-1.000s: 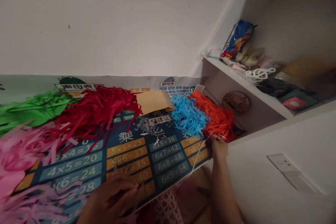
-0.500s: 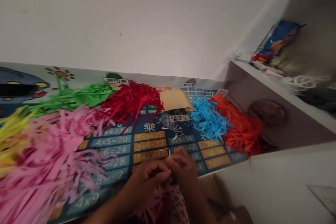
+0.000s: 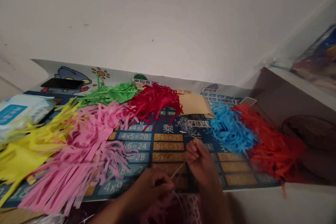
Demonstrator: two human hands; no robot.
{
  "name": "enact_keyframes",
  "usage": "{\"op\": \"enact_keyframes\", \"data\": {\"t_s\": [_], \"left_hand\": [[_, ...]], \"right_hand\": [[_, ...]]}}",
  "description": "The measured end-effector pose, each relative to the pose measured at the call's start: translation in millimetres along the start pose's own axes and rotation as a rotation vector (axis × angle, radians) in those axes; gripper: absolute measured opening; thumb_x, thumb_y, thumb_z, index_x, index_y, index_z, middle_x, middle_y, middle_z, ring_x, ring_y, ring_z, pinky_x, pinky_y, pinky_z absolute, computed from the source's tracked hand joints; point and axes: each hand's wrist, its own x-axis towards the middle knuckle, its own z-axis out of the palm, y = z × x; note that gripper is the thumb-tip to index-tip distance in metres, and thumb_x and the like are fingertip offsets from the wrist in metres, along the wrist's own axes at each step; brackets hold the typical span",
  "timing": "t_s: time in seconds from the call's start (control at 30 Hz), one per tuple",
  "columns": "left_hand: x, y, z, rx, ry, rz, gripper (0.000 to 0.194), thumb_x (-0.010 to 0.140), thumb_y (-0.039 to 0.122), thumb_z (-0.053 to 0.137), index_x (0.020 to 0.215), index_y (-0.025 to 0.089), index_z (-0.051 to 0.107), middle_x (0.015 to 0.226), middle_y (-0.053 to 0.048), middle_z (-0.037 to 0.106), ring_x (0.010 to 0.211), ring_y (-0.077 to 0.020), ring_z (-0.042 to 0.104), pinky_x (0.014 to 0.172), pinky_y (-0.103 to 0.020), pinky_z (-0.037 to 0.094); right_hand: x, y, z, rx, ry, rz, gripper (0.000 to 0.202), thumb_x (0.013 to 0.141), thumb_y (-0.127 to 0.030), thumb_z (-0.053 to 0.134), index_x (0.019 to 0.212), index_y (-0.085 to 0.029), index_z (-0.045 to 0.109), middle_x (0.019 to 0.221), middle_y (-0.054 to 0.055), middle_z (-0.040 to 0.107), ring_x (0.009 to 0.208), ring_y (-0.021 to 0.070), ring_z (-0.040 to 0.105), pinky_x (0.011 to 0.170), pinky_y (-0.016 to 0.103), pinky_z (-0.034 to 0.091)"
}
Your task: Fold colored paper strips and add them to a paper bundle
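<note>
A thin white string [image 3: 179,170] runs taut between my hands above the front edge of the table mat. My right hand [image 3: 201,161] pinches its upper end, fingers curled. My left hand [image 3: 154,183] is closed on the lower part, and a loose loop of the string hangs below it. Under my left hand is a blurred bunch of pink paper strips [image 3: 157,210], partly hidden; I cannot tell whether the hand also grips it. Nearest my right hand lies a little heap of small clear bits [image 3: 186,126].
Fringed paper tassels lie across the mat [image 3: 168,137]: yellow [image 3: 28,154], pink [image 3: 81,154], green [image 3: 112,92], red [image 3: 157,101], blue [image 3: 232,127] and orange [image 3: 275,143]. A brown envelope [image 3: 195,105], a phone [image 3: 63,83] and a wipes pack [image 3: 23,112] lie behind.
My hands, close together before, are now apart, the right one raised, with the string stretched between them. The view has swung left, bringing in the wipes pack.
</note>
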Motion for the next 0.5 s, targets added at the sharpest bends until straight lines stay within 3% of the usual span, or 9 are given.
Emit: {"op": "enact_keyframes", "data": {"t_s": [0.1,0.2,0.27,0.33,0.5], "left_hand": [[0.1,4.3,-10.2,-0.056,0.077,0.118,0.017,0.075,0.032,0.067,0.073,0.016,0.075,0.079,-0.004,0.069,0.071,-0.0142,0.061,0.064,-0.021,0.045],[1.6,11.4,-18.7,-0.302,0.280,0.177,0.019,0.068,0.036,0.076,0.075,0.017,0.076,0.091,-0.007,0.069,0.083,-0.0170,0.063,0.074,-0.026,0.047],[3.6,14.0,-18.7,-0.552,0.341,0.043,0.026,0.063,0.038,0.081,0.076,0.016,0.075,0.077,-0.004,0.068,0.069,-0.0143,0.062,0.068,-0.025,0.047],[5.8,14.5,-14.8,-0.761,0.339,-0.080,0.034,0.057,0.038,0.086,0.077,0.015,0.073,0.065,-0.001,0.066,0.056,-0.0112,0.058,0.061,-0.023,0.046],[9.0,15.6,-5.5,-0.891,0.324,-0.064,0.036,0.053,0.032,0.089,0.074,0.013,0.067,0.062,0.001,0.065,0.052,-0.0094,0.057,0.056,-0.021,0.044]], "right_hand": [[-5.5,-4.1,-3.8,-0.271,0.128,-0.167,0.034,0.069,-0.037,0.078,0.060,-0.019,0.051,0.055,-0.008,0.035,0.045,0.0054,0.024,0.038,0.015,0.024],[-18.8,1.0,-7.8,-0.751,0.238,-0.373,0.023,0.072,-0.037,0.074,0.062,-0.020,0.064,0.055,-0.004,0.050,0.051,0.0103,0.044,0.046,0.020,0.037],[-28.8,9.5,-8.0,-1.006,0.195,-0.442,0.016,0.074,-0.035,0.072,0.066,-0.021,0.070,0.063,0.000,0.061,0.061,0.0149,0.054,0.055,0.024,0.044],[-36.5,19.3,-6.0,-1.113,0.113,-0.472,0.015,0.076,-0.034,0.070,0.067,-0.023,0.072,0.064,0.000,0.063,0.060,0.0157,0.057,0.055,0.024,0.045],[-39.6,32.3,2.9,-1.194,0.015,-0.478,0.017,0.081,-0.036,0.066,0.069,-0.025,0.072,0.065,0.000,0.065,0.059,0.0158,0.060,0.053,0.024,0.046]]}}
